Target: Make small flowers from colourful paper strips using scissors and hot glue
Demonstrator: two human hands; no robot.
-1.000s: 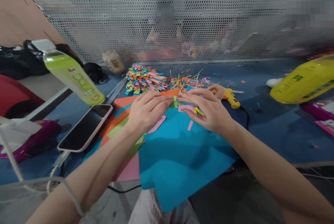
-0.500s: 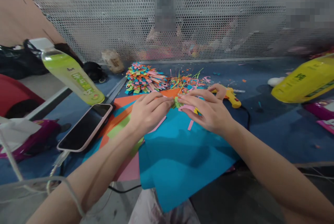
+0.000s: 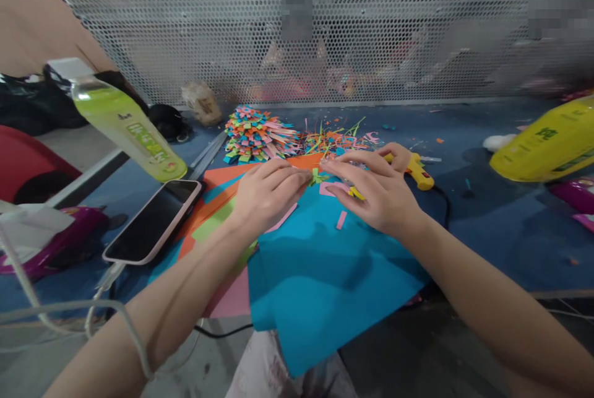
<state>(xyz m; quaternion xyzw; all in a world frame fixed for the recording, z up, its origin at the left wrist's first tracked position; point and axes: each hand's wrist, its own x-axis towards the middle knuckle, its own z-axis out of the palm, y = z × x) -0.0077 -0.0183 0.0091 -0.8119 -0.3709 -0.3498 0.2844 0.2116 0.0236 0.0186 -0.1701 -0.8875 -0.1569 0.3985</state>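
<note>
A small green paper piece [image 3: 317, 177] with fringed ends is pinched at the fingertips of my left hand [image 3: 266, 195], over the stacked sheets. Just to its right hovers my right hand [image 3: 378, 190], thumb and fingers apart. A pink paper strip [image 3: 333, 189] lies beneath that hand's thumb. Something small and yellow [image 3: 356, 193] shows under the palm, mostly hidden. Blue paper sheets [image 3: 329, 274] lie below both hands and hang over the table's front edge. A short pink slip [image 3: 341, 220] rests on them.
Behind the hands stand a multicoloured fringed paper cone [image 3: 255, 135] and a heap of paper scraps [image 3: 334, 141]. A yellow glue gun [image 3: 420, 172] lies at right. A phone [image 3: 153, 221], a green drink bottle [image 3: 130, 122] and a yellow bottle [image 3: 545, 141] flank the work.
My right hand has drawn slightly right, away from the green paper, and its fingers have spread. My left hand stays at the green paper. The view has shifted a little.
</note>
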